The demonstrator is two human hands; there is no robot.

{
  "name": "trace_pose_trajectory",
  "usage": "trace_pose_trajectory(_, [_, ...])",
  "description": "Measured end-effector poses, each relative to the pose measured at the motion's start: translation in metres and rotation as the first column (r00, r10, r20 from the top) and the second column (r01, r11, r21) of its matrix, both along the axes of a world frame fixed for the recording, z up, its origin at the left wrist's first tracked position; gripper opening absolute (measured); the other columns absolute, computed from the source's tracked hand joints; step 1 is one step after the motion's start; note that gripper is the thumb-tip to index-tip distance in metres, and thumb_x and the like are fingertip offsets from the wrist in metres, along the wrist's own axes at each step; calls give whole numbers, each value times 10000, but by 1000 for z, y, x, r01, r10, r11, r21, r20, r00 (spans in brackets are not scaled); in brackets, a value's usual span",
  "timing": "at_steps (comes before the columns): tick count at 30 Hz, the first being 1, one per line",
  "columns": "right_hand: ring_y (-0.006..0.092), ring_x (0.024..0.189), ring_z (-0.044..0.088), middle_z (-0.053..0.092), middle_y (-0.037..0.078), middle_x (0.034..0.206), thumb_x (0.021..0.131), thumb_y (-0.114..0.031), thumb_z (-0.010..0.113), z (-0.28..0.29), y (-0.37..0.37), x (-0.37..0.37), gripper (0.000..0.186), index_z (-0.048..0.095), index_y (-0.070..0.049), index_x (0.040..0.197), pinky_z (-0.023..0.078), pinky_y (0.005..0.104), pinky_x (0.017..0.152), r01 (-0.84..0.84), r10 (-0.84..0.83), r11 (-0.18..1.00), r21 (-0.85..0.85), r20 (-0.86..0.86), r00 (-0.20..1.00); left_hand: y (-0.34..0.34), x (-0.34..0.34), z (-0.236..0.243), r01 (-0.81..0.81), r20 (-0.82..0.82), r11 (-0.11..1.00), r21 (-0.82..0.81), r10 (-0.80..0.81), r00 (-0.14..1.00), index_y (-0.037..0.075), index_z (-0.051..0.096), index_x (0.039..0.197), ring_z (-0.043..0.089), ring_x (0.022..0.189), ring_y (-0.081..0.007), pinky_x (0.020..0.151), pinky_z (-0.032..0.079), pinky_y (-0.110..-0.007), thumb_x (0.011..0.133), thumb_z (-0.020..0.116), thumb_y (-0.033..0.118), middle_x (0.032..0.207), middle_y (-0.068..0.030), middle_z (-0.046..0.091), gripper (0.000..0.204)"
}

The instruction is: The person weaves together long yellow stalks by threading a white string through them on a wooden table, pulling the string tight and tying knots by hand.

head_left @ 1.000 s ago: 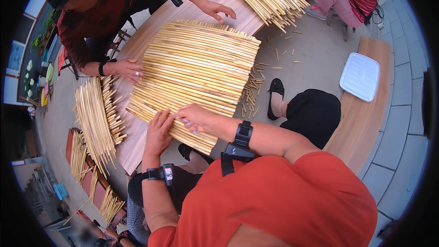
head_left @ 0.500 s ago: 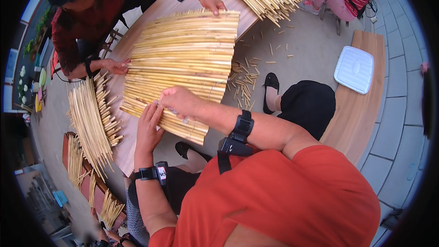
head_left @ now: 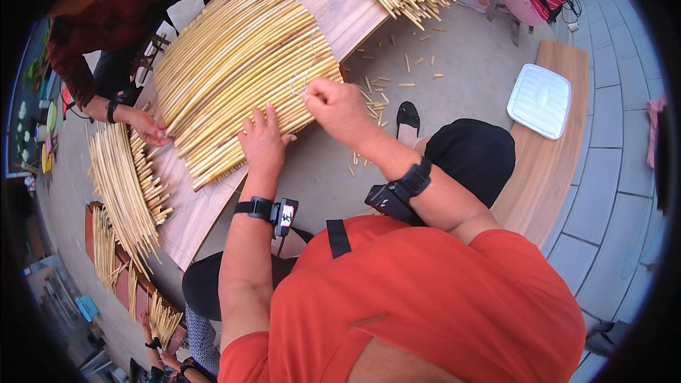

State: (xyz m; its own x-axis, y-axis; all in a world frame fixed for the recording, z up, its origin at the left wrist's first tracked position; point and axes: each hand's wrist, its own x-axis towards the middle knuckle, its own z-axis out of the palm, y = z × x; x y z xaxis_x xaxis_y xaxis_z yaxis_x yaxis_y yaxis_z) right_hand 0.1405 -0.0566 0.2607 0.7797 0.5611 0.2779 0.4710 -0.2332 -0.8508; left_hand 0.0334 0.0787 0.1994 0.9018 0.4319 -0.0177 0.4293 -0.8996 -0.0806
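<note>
Pale yellow reeds [head_left: 241, 64] lie side by side in a fanned mat across the wooden table [head_left: 191, 213], their near ends ragged at the table's edge. I see my left hand [head_left: 262, 143] pressed flat on those ends, fingers spread. My right hand [head_left: 337, 103] is pinched shut on a thin thread [head_left: 301, 84] looping over the mat. A co-worker's hand [head_left: 145, 126] rests on the mat's far side beside a loose bundle [head_left: 124, 184]. Bare grey floor [head_left: 468, 78], strewn with offcuts, opens to my right.
</note>
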Motion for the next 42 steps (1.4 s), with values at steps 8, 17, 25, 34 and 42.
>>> trace_pose_trajectory(8, [9,495,436,510,-51,569,836,-123,589,17,-24,49,187,570,-17,683,382,201,439,191,22,946,262,-640,768,-9,64,-12,173,412,964,-201,-77,908,5,559,1123,471,1060,-361,887,405,-445,618,785,298,1175,-188,502,626])
trace_pose_trajectory(17, [241,615,615,626,140,711,773,-133,616,41,-32,59,114,631,-21,772,481,294,569,-157,157,988,10,-121,980,-48,129,-55,422,730,708,-566,193,656,98,664,888,563,905,-268,803,443,-354,723,645,111,986,-61,638,167])
trace_pose_trajectory(25, [93,546,500,508,29,681,900,-172,464,58,-131,90,214,557,-61,1058,466,249,507,29,-110,975,-222,-367,924,-58,133,-64,386,691,677,-627,254,677,86,630,786,565,851,-232,770,421,-360,744,668,74,937,-25,667,58])
trace_pose_trajectory(34, [62,471,361,386,-21,599,962,-138,396,137,-271,68,245,518,32,1089,526,484,817,417,-155,480,771,-394,906,-51,135,-76,306,592,630,-714,309,744,52,639,801,585,793,-244,736,465,-337,804,640,130,804,-113,631,78])
trace_pose_trajectory(42, [132,549,528,439,23,609,954,-115,421,173,-372,37,250,446,45,1145,489,438,896,435,-915,395,809,308,260,-47,134,-49,199,351,381,-903,387,853,11,623,796,558,722,-95,695,451,-248,851,573,86,779,-46,665,106])
